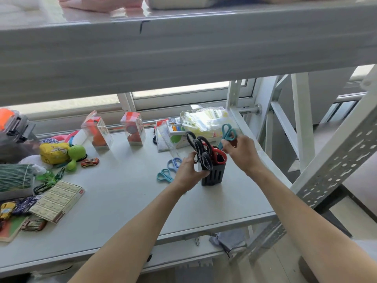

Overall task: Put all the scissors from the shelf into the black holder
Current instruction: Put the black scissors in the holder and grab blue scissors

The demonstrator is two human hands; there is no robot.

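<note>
Both forearms stretched forward over the grey shelf [126, 193]. Left hand [188, 172] wrapped around the black holder [214, 175], fingers closed on its near side. Right hand [240, 150] raised just beyond, pinched shut on teal scissors [228, 134], handles up, blades down toward the holder. Black-handled scissors [196, 147] and red-handled scissors [219, 154] standing inside. Two blue scissors [169, 169] lying flat just left. Farther back, clear toy boxes [116, 132] and a plastic-bag bundle [204, 119].

Black and red handles [204, 149] are seen in the black holder [214, 175]; teal scissors [228, 133] are held above, while light-blue [164, 175] and periwinkle [174, 163] pairs lie on the grey shelf [122, 180].
</note>
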